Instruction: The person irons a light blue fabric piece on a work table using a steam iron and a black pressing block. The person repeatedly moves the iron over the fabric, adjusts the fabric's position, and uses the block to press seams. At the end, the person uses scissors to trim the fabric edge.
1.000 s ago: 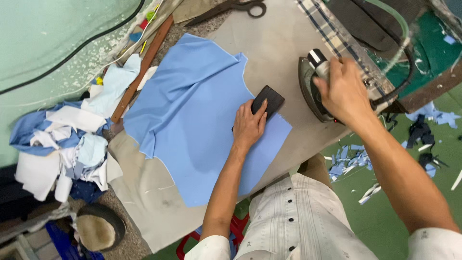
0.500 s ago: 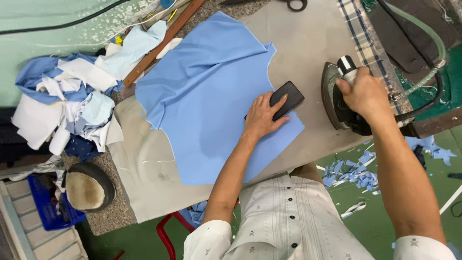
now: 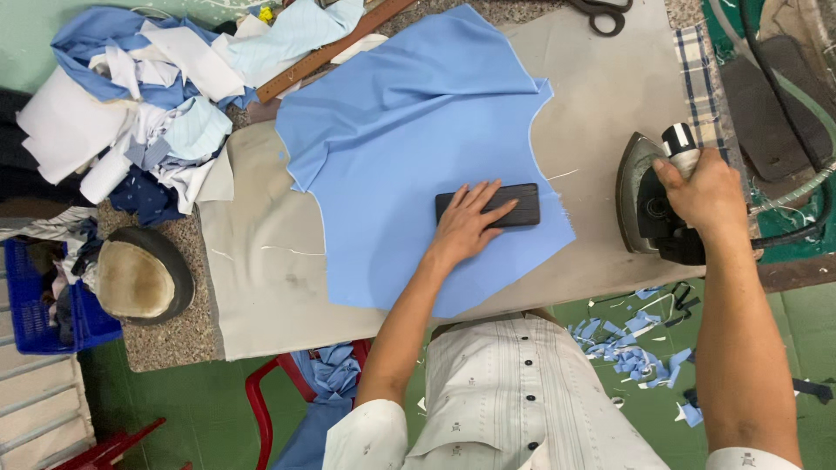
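Observation:
A light blue piece of fabric (image 3: 409, 139) lies spread on the beige ironing table (image 3: 261, 270). My left hand (image 3: 466, 222) presses flat on a dark rectangular block (image 3: 514, 204) that rests on the fabric near its front right edge. Over at the table's right end, my right hand (image 3: 701, 196) grips the handle of a dark iron (image 3: 644, 204), which stands tipped up off the fabric.
A heap of blue and white cloth pieces (image 3: 131, 96) fills the far left. A wooden ruler (image 3: 335, 48) and scissors (image 3: 601, 13) lie at the back. A round padded form (image 3: 139, 274) sits left, above a blue crate (image 3: 35, 305). Cloth scraps (image 3: 627, 339) litter the green floor.
The view has swung round, so the table sits squarer in frame. My left hand stays on the block; my right hand still holds the iron at the table's right end.

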